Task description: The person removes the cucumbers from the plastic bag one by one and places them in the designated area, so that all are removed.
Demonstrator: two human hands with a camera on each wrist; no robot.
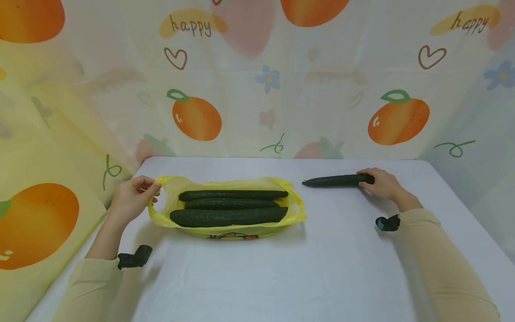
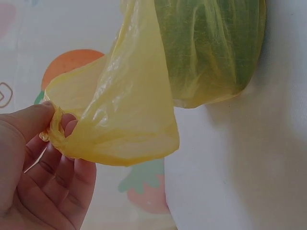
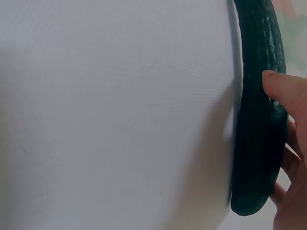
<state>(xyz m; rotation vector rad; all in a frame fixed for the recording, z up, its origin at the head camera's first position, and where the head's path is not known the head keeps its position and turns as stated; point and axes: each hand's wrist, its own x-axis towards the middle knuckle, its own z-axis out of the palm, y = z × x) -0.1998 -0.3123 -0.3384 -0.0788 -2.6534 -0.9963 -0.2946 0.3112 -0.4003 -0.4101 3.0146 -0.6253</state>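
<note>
My left hand (image 1: 132,197) pinches one handle of a yellow plastic bag (image 1: 237,232) between thumb and fingers, pulling that side outward. In the left wrist view the twisted handle (image 2: 57,129) sits at the thumb tip. Three dark green cucumbers (image 1: 229,217) lie side by side in the bag's wide mouth. On the right, my right hand (image 1: 384,183) grips another cucumber (image 1: 334,181) near its right end. The right wrist view shows the thumb along this cucumber (image 3: 259,120) and the fingers curled behind it, close over the white table.
A white cloth covers the table (image 1: 257,277). Behind it hangs a printed curtain (image 1: 322,89) with oranges and hearts, which also runs along the left side. Dark wrist cameras (image 1: 134,257) sit on both forearms.
</note>
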